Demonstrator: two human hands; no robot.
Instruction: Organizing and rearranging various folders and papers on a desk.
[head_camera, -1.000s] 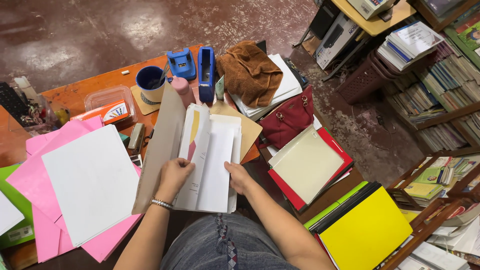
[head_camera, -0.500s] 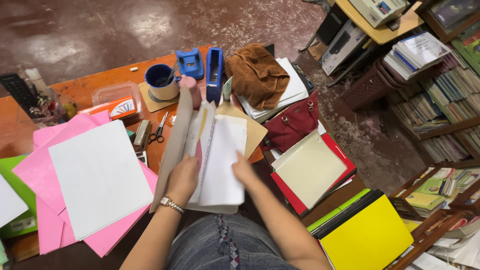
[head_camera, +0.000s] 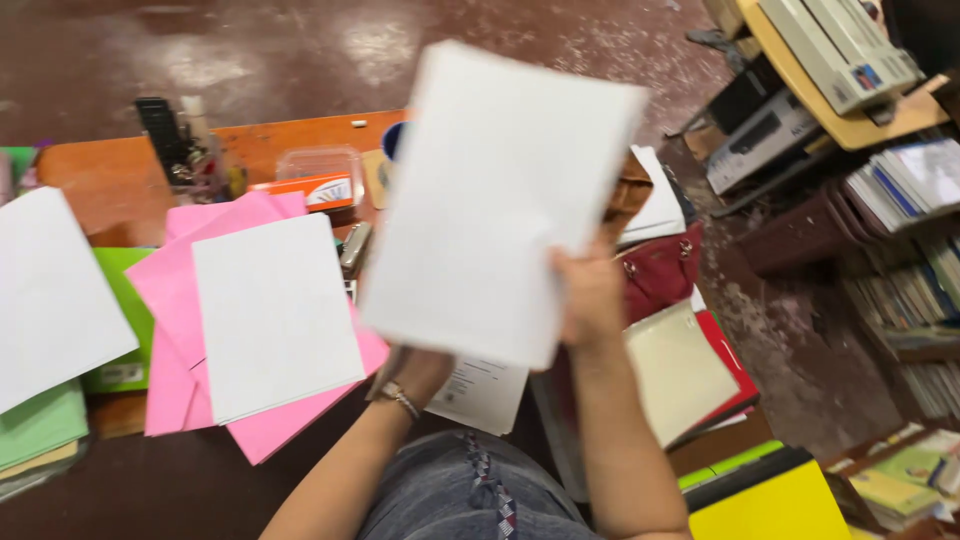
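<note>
**White sheet held up over the tabletop**

The right hand (head_camera: 592, 295) is clamped on the lower right corner of a large white sheet (head_camera: 495, 195), held up close to the camera and tilted, blurred by motion. The left hand (head_camera: 425, 370) sits below the sheet, mostly hidden by it; I cannot tell whether it grips anything, though it seems to rest on a printed page (head_camera: 483, 395). The 2 hands are apart.

On the orange tabletop (head_camera: 100, 175), left of the sheet, a white stack (head_camera: 272, 315) lies on pink paper (head_camera: 180, 290). Behind them sits a clear box (head_camera: 318, 165) with an orange-and-white carton (head_camera: 315, 190) against it. A green folder (head_camera: 125, 315) bears a small white label near its lower edge. Right of the hands: a red bag (head_camera: 660, 275), a cream folder (head_camera: 680, 375) on a red one, and a yellow folder (head_camera: 775, 505) at the bottom edge.
</note>
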